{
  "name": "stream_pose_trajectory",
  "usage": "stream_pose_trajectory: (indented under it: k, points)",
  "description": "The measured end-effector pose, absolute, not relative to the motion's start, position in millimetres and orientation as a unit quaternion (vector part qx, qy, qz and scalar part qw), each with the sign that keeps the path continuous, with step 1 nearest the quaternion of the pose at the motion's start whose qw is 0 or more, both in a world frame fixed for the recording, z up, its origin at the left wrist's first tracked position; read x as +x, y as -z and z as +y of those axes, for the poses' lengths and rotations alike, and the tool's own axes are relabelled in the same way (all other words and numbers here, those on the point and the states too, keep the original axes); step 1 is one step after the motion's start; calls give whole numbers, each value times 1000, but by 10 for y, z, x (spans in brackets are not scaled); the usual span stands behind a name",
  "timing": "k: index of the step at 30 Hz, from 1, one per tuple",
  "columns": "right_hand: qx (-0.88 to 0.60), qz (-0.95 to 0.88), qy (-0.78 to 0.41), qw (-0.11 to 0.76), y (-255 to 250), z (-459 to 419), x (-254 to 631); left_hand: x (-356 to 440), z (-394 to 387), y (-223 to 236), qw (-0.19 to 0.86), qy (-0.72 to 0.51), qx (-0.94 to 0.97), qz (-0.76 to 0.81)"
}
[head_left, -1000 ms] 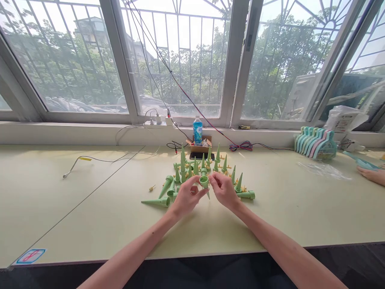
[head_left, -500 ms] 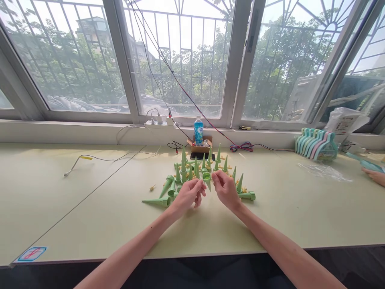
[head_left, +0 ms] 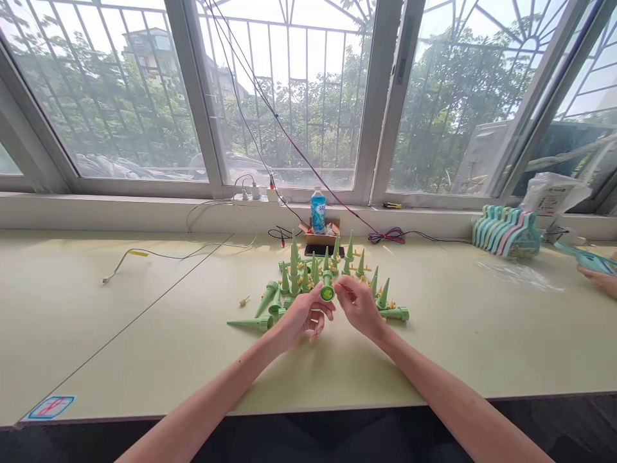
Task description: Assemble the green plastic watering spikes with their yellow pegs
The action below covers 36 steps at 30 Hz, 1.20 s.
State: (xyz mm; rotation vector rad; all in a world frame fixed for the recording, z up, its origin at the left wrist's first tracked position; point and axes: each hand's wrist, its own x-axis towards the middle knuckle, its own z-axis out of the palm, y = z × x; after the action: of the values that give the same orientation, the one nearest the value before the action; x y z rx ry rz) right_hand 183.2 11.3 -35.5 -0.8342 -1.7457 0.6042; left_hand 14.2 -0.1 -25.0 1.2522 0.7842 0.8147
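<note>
Barred windows (head_left: 289,128) are letting daylight fall across a pale tabletop (head_left: 434,347). Just above its middle, between the person's two hands, one green plastic cone spike (head_left: 326,294) is being held with its round mouth facing the camera. Half a second ago its tip was showing below the rim; now the mouth is turning toward the viewer and the tip is staying hidden, so the bright green inside is lying exposed and the handling is probably centring on the mouth end. The left hand (head_left: 304,312) is keeping a narrow grip on the rim, thumb and forefinger closing on it while the other fingers are curling loosely. The right hand (head_left: 359,303) is pinching close beside the rim; whether its grip is holding anything small, one cannot tell.

Just beyond, at least ten green cones (head_left: 294,254) are standing tip up and at least four cones (head_left: 250,323) are lying down. Yellow fittings (head_left: 367,267) are clustering among them, too many to count; one loose fitting (head_left: 243,301) is lying apart. Farther back, one blue bottle (head_left: 317,213) is standing at one cardboard box (head_left: 315,238). At far right, one co-worker's hand (head_left: 600,281) is showing.
</note>
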Motion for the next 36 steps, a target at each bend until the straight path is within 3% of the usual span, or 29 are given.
stream_pose_trajectory:
  k: [15,26,32,36]
  points:
    - [-359,-736,-231,525,375,145,1834,131,-51,188,601,-393,603,348]
    - [-368,-727,-235,530,367,141,1826,157,-50,264,435,-426,683,403]
    - [-365,-721,-251,533,375,152,1829,173,-55,292,290,-455,740,402]
    - [-366,-721,-254,531,374,151,1829,168,-48,309,259,-456,748,406]
